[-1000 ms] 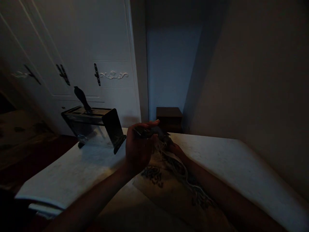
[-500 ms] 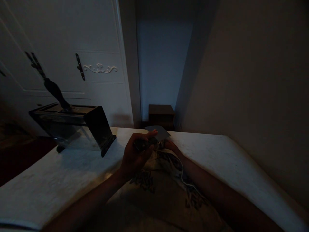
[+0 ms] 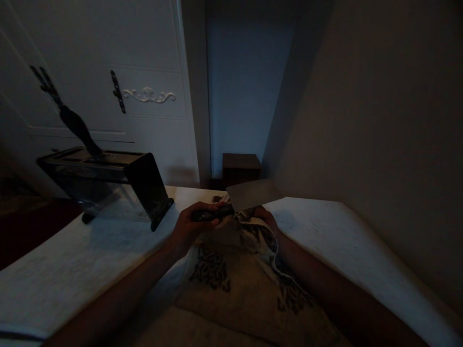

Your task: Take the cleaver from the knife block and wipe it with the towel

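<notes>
My left hand (image 3: 190, 226) is closed round the dark handle of a cleaver (image 3: 255, 193). The broad grey blade points right, above the table's far edge. My right hand (image 3: 266, 220) lies just below the blade, its fingers bunched in a beige cloth (image 3: 238, 284) with dark brown patterns and a pale cord-like edge. The blade and cloth folds partly hide those fingers. From there the cloth hangs down toward me between both forearms. Whether it touches the blade, I cannot tell.
A see-through knife block (image 3: 142, 188) with black ends stands on the left of the pale marbled table (image 3: 311, 231), a black-handled tool (image 3: 77, 126) upright in it. Behind are white cabinet doors (image 3: 148, 43) and a small brown box-shaped stand (image 3: 241, 161). A wall rises on the right.
The cleaver has turned, so its blade reaches further right and shows more of its face. My left hand has shifted slightly left, and more of the cloth lies spread in view.
</notes>
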Demonstrator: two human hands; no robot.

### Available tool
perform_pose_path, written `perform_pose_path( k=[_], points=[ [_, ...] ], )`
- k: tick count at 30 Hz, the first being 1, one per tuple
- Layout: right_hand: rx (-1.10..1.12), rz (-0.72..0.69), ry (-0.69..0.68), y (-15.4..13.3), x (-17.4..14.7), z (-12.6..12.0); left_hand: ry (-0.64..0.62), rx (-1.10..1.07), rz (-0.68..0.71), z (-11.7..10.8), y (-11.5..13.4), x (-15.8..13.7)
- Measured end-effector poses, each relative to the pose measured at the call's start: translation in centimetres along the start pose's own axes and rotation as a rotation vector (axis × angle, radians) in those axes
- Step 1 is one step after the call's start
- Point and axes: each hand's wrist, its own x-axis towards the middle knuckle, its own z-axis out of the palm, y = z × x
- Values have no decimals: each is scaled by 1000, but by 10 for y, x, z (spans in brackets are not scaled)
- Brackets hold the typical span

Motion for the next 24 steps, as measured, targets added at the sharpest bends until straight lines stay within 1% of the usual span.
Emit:
perform_pose_path(
  k=[4, 7, 11, 13, 16, 18, 21, 24],
  points=[
    [46, 33, 66, 7, 5, -6, 40, 24, -41, -9, -3, 5],
    [33, 49, 87, 11, 6, -11, 29, 98, -63, -15, -2, 8],
    [-24, 2, 147, 14, 1, -16, -2, 219, -84, -22, 3, 12],
    [-27, 16, 129, 13, -3, -15, -32, 277, -79, -26, 4, 14],
    [56, 106, 12, 9, -5, -11, -89, 338, -75, -34, 1, 18],
    [126, 129, -35, 6, -3, -8, -115, 372, -86, -38, -3, 20],
    [150, 99, 9, 2, 2, -7, -138, 426, -91, -40, -8, 22],
    [138, 95, 40, -2, 5, -7, -146, 433, -98, -41, -12, 21]
  ],
)
